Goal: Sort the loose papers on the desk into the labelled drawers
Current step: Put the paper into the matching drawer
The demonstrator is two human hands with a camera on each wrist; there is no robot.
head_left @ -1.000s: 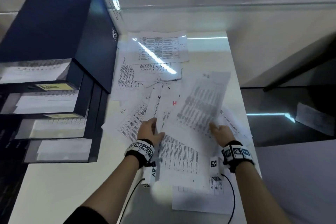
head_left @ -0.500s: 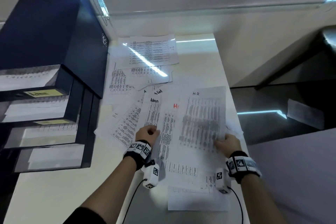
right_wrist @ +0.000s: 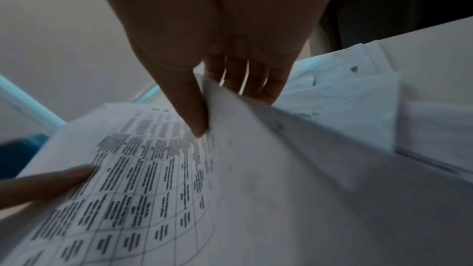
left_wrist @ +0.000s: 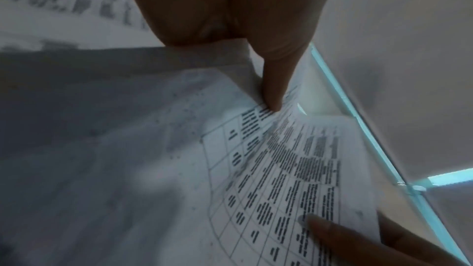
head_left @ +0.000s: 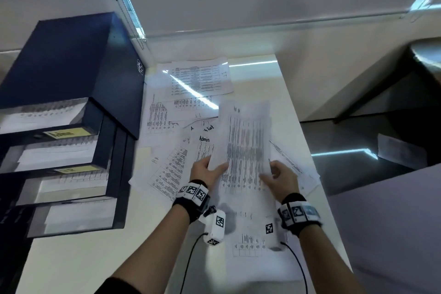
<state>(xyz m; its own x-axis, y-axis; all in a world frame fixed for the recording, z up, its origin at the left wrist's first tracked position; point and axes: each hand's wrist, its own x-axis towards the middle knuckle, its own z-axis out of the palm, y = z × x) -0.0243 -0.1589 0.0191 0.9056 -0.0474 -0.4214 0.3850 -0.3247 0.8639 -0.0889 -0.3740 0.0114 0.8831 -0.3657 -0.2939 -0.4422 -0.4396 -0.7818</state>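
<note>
Head view: paper (head_left: 245,141), flat on the pile half a second ago, is now lifted and tilted up, my left hand (head_left: 206,169) and right hand (head_left: 280,176) each pinching a lower edge. Its heading is blurred; I judge it goes to a drawer (head_left: 59,132) next. Other sheets (head_left: 171,167) litter the white bench (head_left: 71,258); the blue cabinet (head_left: 71,59) stands to my left, pale walls behind.

Left wrist: my thumb (left_wrist: 271,88) presses the printed sheet, fingers hidden beneath.

Right wrist: my thumb (right_wrist: 194,112) pinches the sheet's edge against the fingers (right_wrist: 240,76) behind.
</note>
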